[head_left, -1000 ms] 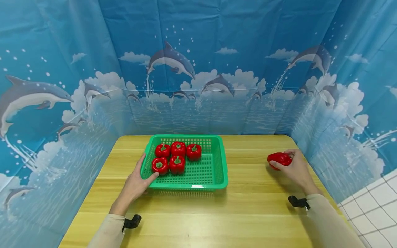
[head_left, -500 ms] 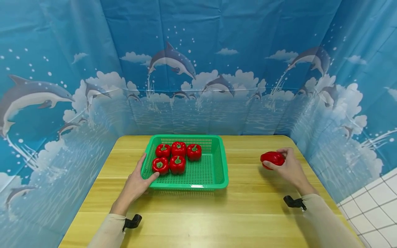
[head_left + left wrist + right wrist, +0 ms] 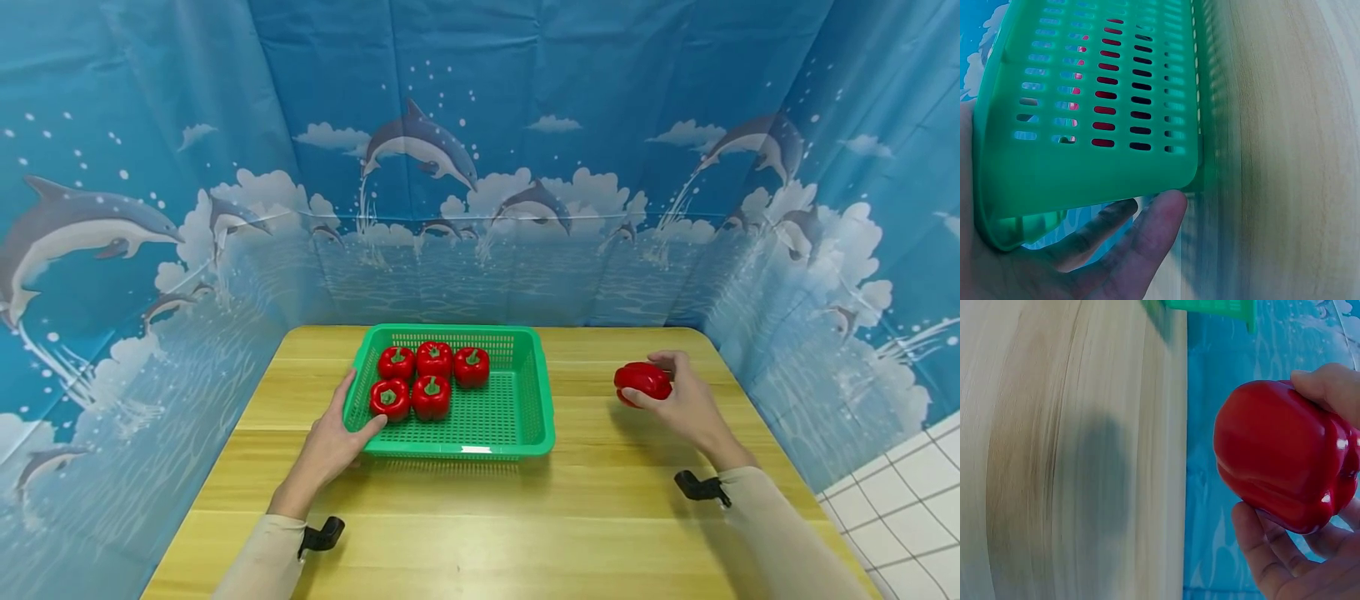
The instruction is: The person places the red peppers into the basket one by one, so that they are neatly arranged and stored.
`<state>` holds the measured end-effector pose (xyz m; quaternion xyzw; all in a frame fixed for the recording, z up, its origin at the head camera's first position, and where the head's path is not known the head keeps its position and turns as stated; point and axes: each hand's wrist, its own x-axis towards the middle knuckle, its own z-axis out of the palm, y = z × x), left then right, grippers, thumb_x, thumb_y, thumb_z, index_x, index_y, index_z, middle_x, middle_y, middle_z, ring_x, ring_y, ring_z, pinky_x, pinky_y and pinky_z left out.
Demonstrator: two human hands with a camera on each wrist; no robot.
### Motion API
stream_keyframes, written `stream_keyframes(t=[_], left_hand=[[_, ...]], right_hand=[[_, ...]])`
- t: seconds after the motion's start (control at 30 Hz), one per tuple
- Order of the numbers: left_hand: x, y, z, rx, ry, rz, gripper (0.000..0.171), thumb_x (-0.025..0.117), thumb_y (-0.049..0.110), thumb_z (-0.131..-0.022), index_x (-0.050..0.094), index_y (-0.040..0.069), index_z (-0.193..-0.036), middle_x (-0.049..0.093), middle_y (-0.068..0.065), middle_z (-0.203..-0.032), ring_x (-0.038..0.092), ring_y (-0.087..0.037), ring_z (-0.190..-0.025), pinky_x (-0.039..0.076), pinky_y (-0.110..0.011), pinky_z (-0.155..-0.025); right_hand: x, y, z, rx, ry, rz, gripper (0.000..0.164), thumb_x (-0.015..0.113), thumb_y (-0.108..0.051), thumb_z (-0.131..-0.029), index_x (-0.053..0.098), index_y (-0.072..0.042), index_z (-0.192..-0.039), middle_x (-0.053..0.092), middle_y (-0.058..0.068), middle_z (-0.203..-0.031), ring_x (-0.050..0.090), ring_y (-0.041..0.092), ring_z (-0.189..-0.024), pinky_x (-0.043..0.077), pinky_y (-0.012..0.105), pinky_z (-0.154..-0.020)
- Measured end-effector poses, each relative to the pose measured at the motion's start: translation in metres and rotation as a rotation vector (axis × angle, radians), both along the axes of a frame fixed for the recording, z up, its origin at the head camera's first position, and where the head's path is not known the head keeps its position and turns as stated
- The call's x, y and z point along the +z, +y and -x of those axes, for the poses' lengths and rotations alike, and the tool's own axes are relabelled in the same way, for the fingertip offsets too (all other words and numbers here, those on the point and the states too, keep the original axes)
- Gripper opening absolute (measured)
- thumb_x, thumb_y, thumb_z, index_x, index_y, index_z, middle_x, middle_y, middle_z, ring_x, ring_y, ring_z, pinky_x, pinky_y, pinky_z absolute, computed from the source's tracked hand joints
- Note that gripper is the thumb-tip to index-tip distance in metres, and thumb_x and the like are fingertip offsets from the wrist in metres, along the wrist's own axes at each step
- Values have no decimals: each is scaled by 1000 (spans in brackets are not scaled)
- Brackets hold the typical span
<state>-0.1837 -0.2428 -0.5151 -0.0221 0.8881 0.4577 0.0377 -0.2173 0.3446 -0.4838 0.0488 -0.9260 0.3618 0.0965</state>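
Note:
Against the left side of the green plastic basket (image 3: 517,451), my left hand (image 3: 330,442) grips the near corner, thumb over the rim. In the left wrist view its fingers (image 3: 1154,244) reach along the basket's outer wall. Several red bell peppers (image 3: 431,397) sit stem-up in the basket's left and middle. To the right of the basket, my right hand (image 3: 690,404) holds another red bell pepper (image 3: 641,382) above the table, lying on its side. The right wrist view shows this bell pepper (image 3: 1272,450) between thumb and fingers, with a shadow on the wood below.
The basket stands at the back of a light wooden table (image 3: 480,533). A blue dolphin-print curtain (image 3: 480,167) hangs behind it and along both sides. White tiles (image 3: 907,500) show at the lower right. Each wrist wears a black camera mount (image 3: 701,486).
My right hand has moved left toward the basket, carrying the bell pepper. My left hand and the basket have stayed in place.

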Motion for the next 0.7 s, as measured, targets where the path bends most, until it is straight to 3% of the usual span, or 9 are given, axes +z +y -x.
stream_keyframes(t=[0.27,0.7], left_hand=[[1,0,0,-2,5,-1,108,78,53,-111,3,44,-189,42,-44,-177,82,-29,-64,67,-39,-68],[-1,1,1,-6,12,-7,108,78,53,-111,4,43,-189,41,-43,-179,83,-29,-68,69,-41,-68]], right_hand=[[3,-11,1,71,21,25,88,90,-36,-105,42,-3,-172,61,30,-163,67,52,-135,69,56,-99],[9,-27,1,124,49,15,86,90,-30,-105,45,-8,-175,63,28,-161,71,52,-132,71,62,-97]])
